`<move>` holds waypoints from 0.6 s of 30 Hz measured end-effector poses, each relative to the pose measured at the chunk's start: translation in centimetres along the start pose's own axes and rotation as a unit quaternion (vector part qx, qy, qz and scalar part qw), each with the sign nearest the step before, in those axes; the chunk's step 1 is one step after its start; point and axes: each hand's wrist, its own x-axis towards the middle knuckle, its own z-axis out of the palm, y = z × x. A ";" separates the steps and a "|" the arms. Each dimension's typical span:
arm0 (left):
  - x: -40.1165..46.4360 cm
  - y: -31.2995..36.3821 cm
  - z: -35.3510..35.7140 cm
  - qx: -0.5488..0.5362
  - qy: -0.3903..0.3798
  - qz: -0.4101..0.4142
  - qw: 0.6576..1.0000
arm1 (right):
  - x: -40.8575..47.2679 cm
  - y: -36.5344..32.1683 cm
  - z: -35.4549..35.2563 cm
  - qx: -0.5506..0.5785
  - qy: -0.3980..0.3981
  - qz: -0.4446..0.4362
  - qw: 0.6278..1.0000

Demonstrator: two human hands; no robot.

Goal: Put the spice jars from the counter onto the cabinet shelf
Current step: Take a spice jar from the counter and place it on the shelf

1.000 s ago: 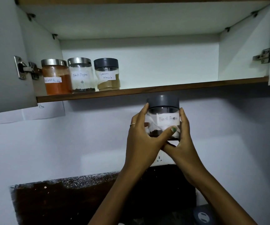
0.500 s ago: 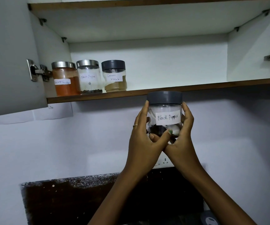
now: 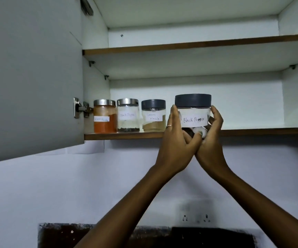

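Note:
A clear jar with a dark grey lid and a "Black Pepper" label (image 3: pixel 193 111) is held up at the front edge of the lower cabinet shelf (image 3: pixel 126 136). My left hand (image 3: pixel 176 140) grips its left side and my right hand (image 3: pixel 210 140) grips its right side and bottom. Whether the jar's base rests on the shelf is hidden by my fingers. Three jars stand on the shelf to its left: an orange powder jar (image 3: pixel 104 116), a steel-lidded pepper jar (image 3: pixel 128 115) and a grey-lidded masala jar (image 3: pixel 153 115).
The open cabinet door (image 3: pixel 31 77) hangs at the left with its hinge (image 3: pixel 81 108) near the orange jar. An upper shelf (image 3: pixel 180 46) runs above. The lower shelf extends to the right of the held jar. A wall socket (image 3: pixel 195 218) sits below.
Both hands have lifted the Black Pepper jar from below the shelf edge up to shelf level. The view has tilted upward, showing the upper shelf.

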 end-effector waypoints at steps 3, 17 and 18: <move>2.4 -1.3 -0.3 0.041 -0.011 0.000 0.999 | 2.3 1.4 1.1 -0.004 -0.007 -0.013 1.000; 3.1 -7.0 2.6 0.164 -0.033 0.015 0.986 | 4.7 7.5 3.7 -0.318 0.015 -0.037 0.947; 3.1 -7.1 2.7 0.171 -0.027 0.019 0.985 | 4.7 7.7 3.8 -0.334 0.017 -0.034 0.942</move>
